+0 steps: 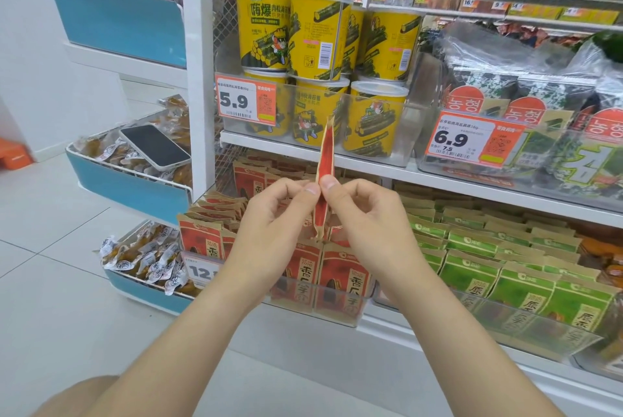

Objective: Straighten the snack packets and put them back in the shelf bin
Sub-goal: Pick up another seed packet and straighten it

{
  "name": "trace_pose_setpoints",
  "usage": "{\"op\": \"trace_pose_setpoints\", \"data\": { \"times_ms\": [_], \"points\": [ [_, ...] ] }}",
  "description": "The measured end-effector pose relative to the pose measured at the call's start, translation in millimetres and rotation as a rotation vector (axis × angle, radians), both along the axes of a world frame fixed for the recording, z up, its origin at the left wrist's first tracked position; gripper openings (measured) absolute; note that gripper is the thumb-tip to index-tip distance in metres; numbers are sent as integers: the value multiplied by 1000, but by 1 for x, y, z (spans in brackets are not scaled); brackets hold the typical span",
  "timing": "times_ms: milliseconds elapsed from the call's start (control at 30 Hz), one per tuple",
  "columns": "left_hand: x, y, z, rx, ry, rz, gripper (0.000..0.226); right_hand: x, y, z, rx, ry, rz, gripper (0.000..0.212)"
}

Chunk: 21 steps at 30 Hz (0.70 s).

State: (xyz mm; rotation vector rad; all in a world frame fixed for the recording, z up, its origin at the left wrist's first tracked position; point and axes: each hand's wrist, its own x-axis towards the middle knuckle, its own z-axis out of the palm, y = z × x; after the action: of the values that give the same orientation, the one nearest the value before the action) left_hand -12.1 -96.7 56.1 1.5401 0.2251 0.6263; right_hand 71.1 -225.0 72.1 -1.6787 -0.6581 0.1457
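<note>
Both hands, left [279, 211] and right [362, 211], pinched a red snack packet [325, 160] edge-on, upright above the clear shelf bin [337, 310]. It looked light and crinkly; flat side seams seemed the best grip.

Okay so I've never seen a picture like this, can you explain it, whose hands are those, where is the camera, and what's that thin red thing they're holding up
There is no machine here: a person wears one wide-angle camera on the head, looking forward and down at a shop shelf. The left hand and right hand pinch a red snack packet, upright and seen edge-on. Below it a clear bin holds matching red packets; green packets stand to its right. Yellow tubs sit on the shelf above.
</note>
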Motion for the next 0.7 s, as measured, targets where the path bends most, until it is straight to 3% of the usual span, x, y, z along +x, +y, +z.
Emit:
{"op": "trace_pose_setpoints", "data": {
  "times_ms": [133, 300, 433, 700],
  "points": [
    [0, 2, -3, 140, -37, 14, 41, 0, 2, -3, -22, -63, 28, 58],
    [-5, 1, -4, 403, -21, 127, 37, 3, -1, -5, -42, -98, 95, 52],
    [-7, 2, -3, 443, -40, 142, 33, 7, -7, -4, -55, -120, 156, 33],
    [-8, 10, -2, 443, -51, 79, 34, 15, -10, -7, -57, -180, 207, 35]
  ]
}}
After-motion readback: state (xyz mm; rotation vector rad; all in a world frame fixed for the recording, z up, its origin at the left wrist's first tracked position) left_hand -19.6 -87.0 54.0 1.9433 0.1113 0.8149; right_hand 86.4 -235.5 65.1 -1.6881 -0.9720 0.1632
